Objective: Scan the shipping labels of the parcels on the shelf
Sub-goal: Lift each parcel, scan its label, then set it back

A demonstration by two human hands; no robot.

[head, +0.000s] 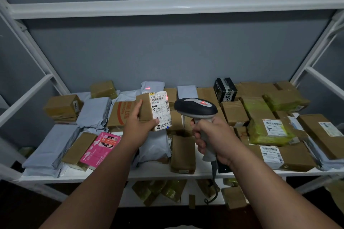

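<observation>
My left hand (pixel 137 126) grips a small brown cardboard parcel (pixel 146 107) and holds it upright above the shelf. Its white shipping label (pixel 160 110) faces right, toward the scanner. My right hand (pixel 212 137) is wrapped around the handle of a grey and black barcode scanner (pixel 195 107), whose head points at the label from close by. A red laser mark shows at the label's upper right edge, and another falls on a grey mailer bag (pixel 152 87) behind.
The white metal shelf (pixel 149 173) is crowded with brown boxes, grey mailer bags, a pink box (pixel 101 149), a black box (pixel 224 89) and green-taped parcels (pixel 266 128). More parcels lie on the lower shelf. The scanner's cable hangs down past the shelf's front edge.
</observation>
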